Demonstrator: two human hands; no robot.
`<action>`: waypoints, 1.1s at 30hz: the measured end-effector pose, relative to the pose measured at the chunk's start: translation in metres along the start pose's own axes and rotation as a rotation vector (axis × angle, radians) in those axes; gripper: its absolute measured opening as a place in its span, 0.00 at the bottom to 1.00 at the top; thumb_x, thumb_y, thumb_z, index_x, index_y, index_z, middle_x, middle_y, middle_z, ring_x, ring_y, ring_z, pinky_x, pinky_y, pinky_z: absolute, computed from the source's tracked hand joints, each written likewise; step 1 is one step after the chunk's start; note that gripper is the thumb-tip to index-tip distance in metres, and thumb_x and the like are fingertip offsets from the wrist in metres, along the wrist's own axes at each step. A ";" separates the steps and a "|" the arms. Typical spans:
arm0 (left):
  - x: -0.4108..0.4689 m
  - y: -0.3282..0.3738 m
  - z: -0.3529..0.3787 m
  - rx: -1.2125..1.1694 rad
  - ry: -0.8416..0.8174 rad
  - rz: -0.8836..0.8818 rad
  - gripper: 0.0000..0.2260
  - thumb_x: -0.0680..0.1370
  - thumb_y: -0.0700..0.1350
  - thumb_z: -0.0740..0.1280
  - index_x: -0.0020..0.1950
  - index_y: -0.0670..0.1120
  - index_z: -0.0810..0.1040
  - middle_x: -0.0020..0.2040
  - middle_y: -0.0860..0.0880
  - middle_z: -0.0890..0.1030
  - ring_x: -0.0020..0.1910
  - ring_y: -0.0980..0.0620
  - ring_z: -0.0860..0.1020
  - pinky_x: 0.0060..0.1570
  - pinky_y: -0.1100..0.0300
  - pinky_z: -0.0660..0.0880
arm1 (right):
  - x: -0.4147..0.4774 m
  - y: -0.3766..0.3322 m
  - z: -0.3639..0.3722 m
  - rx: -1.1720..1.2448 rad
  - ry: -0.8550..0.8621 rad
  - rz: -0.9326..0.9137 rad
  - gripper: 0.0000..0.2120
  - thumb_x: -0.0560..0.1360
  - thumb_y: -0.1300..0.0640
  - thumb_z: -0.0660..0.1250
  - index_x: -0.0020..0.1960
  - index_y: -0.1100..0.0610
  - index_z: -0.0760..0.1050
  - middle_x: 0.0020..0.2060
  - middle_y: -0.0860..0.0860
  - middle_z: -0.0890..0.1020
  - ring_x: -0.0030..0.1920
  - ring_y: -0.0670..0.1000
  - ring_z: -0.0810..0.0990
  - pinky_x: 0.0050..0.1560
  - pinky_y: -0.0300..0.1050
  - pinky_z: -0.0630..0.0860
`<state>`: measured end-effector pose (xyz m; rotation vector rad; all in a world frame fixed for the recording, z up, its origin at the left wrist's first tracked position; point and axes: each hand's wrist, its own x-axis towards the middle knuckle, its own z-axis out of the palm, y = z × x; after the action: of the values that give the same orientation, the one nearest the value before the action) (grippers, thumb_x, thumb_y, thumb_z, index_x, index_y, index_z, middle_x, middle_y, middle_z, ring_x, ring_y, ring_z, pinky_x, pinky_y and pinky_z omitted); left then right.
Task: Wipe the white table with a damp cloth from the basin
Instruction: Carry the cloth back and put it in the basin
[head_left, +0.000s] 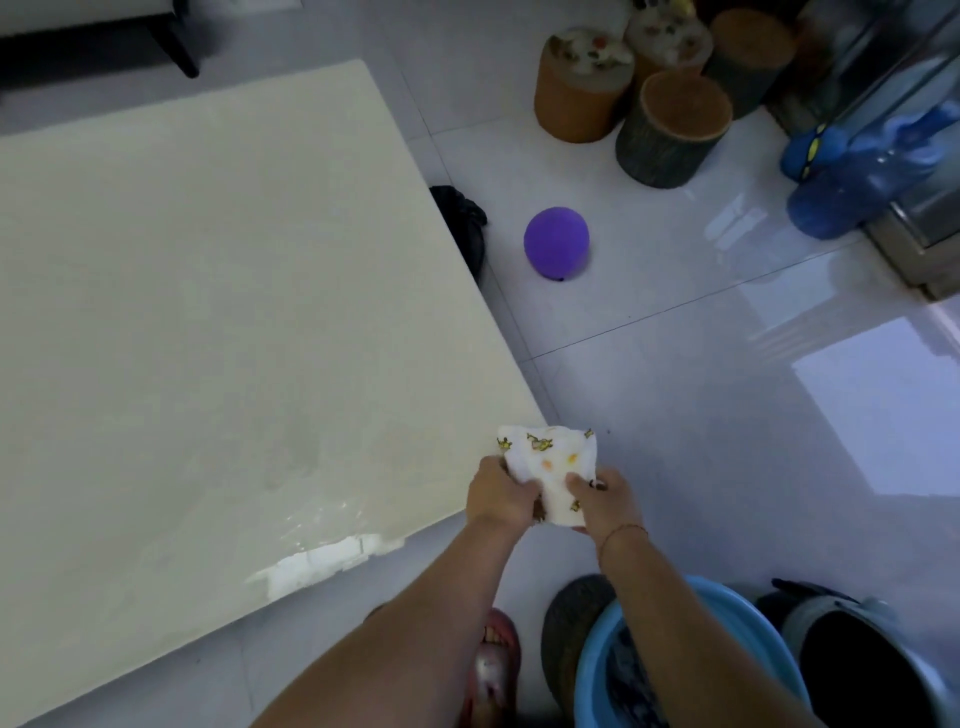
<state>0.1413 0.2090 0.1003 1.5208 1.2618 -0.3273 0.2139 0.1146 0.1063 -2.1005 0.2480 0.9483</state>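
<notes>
Two bare forearms, no sleeves anywhere in view. Wore a thin reddish-orange string bracelet (623, 531) around the right wrist, just behind the right hand (602, 501). Left hand (498, 493) and left wrist unadorned: no ring, no watch, no band. Fingernails too small and blurred to tell. Lower down, near the bottom edge, wore a glossy reddish-pink slipper (493, 670) with an open front, toes showing at its tip. Clothing above the forearms out of view, so nothing to tell of a shirt.
</notes>
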 end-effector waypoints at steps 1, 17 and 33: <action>-0.006 0.002 0.001 0.033 -0.023 -0.001 0.12 0.74 0.44 0.68 0.55 0.41 0.76 0.55 0.43 0.80 0.54 0.43 0.79 0.48 0.56 0.74 | -0.005 0.001 -0.009 0.018 -0.018 -0.006 0.10 0.77 0.62 0.64 0.58 0.61 0.73 0.49 0.57 0.78 0.47 0.56 0.77 0.34 0.42 0.75; -0.145 0.178 -0.030 -0.114 -0.273 0.305 0.03 0.78 0.43 0.63 0.50 0.45 0.72 0.46 0.46 0.80 0.42 0.50 0.77 0.36 0.60 0.73 | -0.130 -0.095 -0.186 0.380 0.150 -0.250 0.10 0.74 0.74 0.62 0.53 0.64 0.73 0.45 0.58 0.80 0.43 0.54 0.78 0.45 0.50 0.76; -0.323 0.258 -0.047 0.167 -0.584 0.749 0.06 0.81 0.44 0.59 0.56 0.44 0.69 0.54 0.40 0.80 0.51 0.42 0.80 0.37 0.57 0.74 | -0.317 -0.103 -0.267 0.651 0.546 -0.403 0.12 0.76 0.68 0.62 0.59 0.62 0.69 0.52 0.57 0.79 0.51 0.58 0.80 0.53 0.54 0.78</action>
<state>0.2072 0.1147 0.5002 1.7496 0.1774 -0.3447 0.1851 -0.0575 0.4960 -1.6545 0.3369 0.0160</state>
